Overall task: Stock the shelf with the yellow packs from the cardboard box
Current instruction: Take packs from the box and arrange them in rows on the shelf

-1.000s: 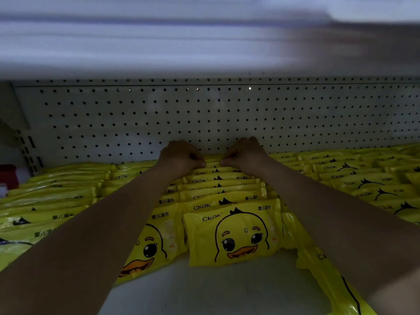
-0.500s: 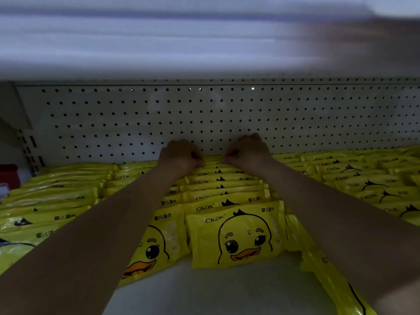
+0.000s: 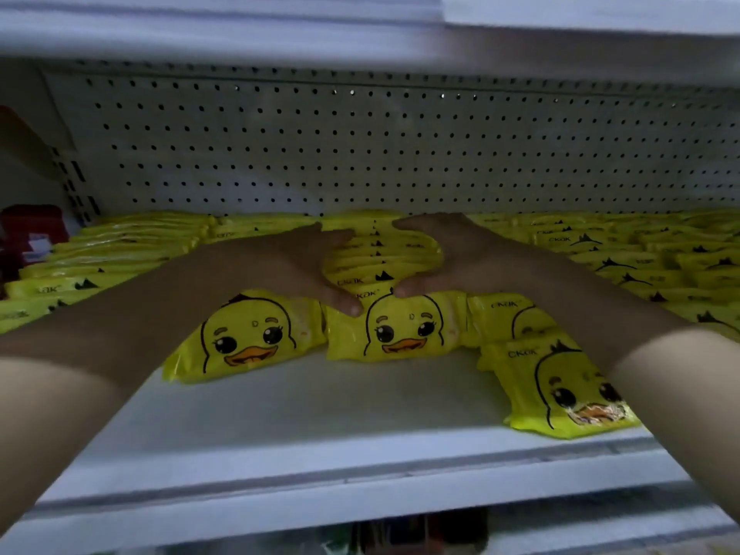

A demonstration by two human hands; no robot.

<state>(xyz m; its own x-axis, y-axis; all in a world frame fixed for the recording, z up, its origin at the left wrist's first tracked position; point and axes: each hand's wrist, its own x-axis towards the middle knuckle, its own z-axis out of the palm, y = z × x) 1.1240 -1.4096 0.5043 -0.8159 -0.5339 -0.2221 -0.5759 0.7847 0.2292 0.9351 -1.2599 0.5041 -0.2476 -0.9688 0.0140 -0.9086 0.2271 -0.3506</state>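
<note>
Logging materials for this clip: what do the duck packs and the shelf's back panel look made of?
Duck packs: glossy soft plastic film, judging by sheen and crinkled edges. Back panel: probably white-painted metal, matte, with regular punched holes.

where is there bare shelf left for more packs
Bare: the front strip of the shelf, before the duck-face packs, left of the front-right pack. Crowded: behind them to the pegboard; left hand and right hand hold the middle row.

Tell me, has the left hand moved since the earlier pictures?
Yes. The left hand has come forward, away from the pegboard, and spread from a fist; it now spans the middle row of packs.
</note>
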